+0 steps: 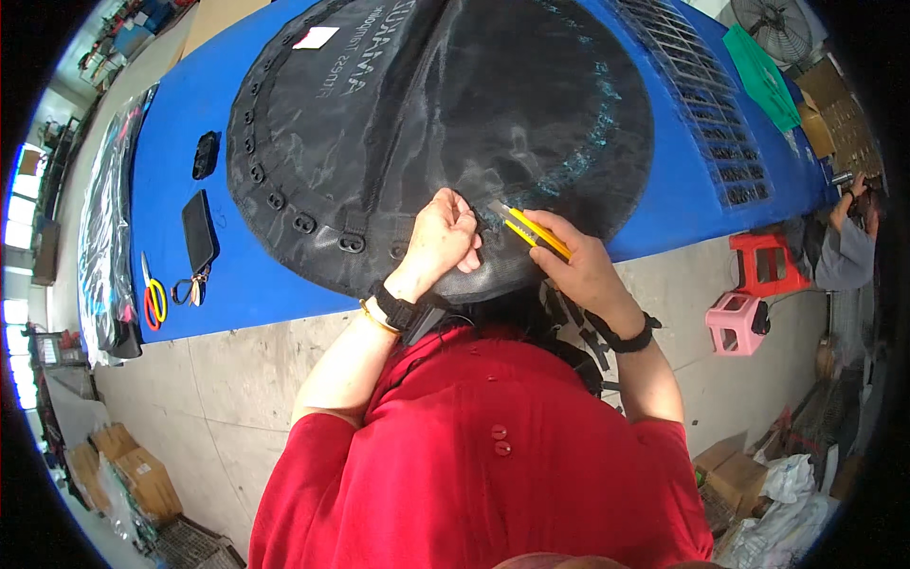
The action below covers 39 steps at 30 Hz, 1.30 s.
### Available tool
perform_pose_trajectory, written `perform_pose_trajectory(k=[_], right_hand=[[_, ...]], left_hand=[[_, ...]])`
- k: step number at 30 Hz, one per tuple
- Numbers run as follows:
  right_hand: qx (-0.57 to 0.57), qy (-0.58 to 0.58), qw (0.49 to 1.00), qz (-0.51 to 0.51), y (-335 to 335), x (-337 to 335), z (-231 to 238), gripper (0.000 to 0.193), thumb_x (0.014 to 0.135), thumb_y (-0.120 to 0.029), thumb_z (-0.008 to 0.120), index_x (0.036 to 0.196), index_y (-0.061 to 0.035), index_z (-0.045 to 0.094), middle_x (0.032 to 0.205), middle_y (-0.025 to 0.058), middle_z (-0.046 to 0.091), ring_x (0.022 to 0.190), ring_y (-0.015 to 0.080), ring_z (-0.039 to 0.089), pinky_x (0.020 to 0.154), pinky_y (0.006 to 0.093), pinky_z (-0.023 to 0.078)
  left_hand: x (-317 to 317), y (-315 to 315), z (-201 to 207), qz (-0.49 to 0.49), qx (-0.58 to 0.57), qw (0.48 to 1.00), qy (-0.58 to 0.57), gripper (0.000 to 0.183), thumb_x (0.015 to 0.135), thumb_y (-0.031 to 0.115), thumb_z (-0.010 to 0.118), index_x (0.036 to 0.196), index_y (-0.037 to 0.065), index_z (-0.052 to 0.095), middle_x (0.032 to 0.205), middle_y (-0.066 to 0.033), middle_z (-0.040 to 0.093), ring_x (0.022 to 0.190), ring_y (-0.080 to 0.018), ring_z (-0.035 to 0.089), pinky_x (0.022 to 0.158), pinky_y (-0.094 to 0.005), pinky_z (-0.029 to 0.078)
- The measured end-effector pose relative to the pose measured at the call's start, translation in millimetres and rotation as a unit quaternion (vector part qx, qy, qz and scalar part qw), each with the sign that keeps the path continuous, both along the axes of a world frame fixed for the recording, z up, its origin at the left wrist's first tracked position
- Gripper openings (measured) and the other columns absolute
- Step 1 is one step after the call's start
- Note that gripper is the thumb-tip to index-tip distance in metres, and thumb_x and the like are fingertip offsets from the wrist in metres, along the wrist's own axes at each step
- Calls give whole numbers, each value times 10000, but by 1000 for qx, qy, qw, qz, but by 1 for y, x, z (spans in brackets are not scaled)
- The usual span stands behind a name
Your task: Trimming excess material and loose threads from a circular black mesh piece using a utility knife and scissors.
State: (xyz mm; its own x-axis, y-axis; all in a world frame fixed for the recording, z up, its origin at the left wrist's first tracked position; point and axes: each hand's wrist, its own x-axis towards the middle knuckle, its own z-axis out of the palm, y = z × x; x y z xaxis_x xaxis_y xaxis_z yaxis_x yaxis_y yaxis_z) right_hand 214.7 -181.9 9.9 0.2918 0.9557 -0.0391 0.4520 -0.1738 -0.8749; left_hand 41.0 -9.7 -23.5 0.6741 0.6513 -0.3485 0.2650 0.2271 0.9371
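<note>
Mat, big, round and woven in black mesh (517,123), spreads out in front of me, its near edge right by my waist. Black plastic loops (303,224) march along its left rim, a raised fold runs down the middle, and turquoise chalky marks (573,163) curve across the right side. Over that near edge comes my right hand (581,268), closed firmly around a slim yellow-and-black utility knife (536,232), blade out and pointing away from me toward the left. Just beside it, my left hand (444,235) is curled shut above the mat; whether anything is pinched in there, I can't tell. Close blade work at the edge, I'd call this step, and the next move calls for a light, steady wrist with those left fingertips well clear of the steel.

Out to the blue-topped counter (161,204): on the left, a flat black rectangular slab (199,229), red-and-yellow-handled scissors (154,296) and a long bundle in clear plastic (112,223); on the right, rows of small black pieces (697,100) and a green plastic sheet (761,78). Beyond, it's pale concrete floor (237,379), a red stool (758,266), a pink stool (732,324), cardboard boxes (142,476), a round caged fan (773,30) and, far right, a co-worker in grey (846,254).
</note>
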Motion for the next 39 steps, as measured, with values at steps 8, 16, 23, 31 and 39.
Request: perform_pose_trajectory(k=[8, 16, 23, 31, 39], right_hand=[[21, -36, 999, 33, 8, -3, -3, 491, 994, -94, 679, 1468, -36, 569, 1384, 227, 684, 1289, 362, 678, 1058, 402, 530], [34, -37, 998, 42, 10, -6, -4, 480, 988, -90, 677, 1455, -39, 580, 1355, 228, 694, 1248, 367, 696, 1034, 405, 541], [5, -46, 997, 70, 7, 2, 7, 478, 971, -85, 678, 1439, -37, 596, 1343, 218, 704, 1226, 369, 705, 1019, 396, 543], [-80, 4, 996, 39, -3, -2, 24, 474, 971, -94, 670, 1435, -29, 601, 1295, 191, 729, 1191, 314, 725, 1021, 380, 533], [-112, 17, 993, 44, -8, -3, 28, 468, 978, -103, 669, 1436, -41, 595, 1281, 193, 729, 1173, 317, 726, 994, 380, 536]], left_hand=[[1, 0, 2, -1, 3, 1000, 15, 132, 1087, 115, 503, 1150, 2, 479, 759, -94, 663, 498, -167, 652, 458, -305, 559], [0, -1, 4, -5, 8, 1000, 14, 103, 1079, 88, 494, 1135, 2, 479, 754, -98, 659, 497, -167, 651, 452, -306, 555], [0, 0, 1, -4, -9, 1000, 6, 76, 1066, 70, 485, 1110, 7, 480, 762, -101, 653, 498, -169, 649, 451, -301, 553], [-1, -1, 2, 2, -1, 1000, 1, 76, 1066, 67, 488, 1111, 5, 485, 765, -98, 655, 507, -164, 650, 460, -299, 559], [0, 1, -3, 6, 3, 1000, 3, 75, 1067, 61, 488, 1121, 10, 480, 766, -102, 655, 509, -165, 653, 459, -304, 561]])
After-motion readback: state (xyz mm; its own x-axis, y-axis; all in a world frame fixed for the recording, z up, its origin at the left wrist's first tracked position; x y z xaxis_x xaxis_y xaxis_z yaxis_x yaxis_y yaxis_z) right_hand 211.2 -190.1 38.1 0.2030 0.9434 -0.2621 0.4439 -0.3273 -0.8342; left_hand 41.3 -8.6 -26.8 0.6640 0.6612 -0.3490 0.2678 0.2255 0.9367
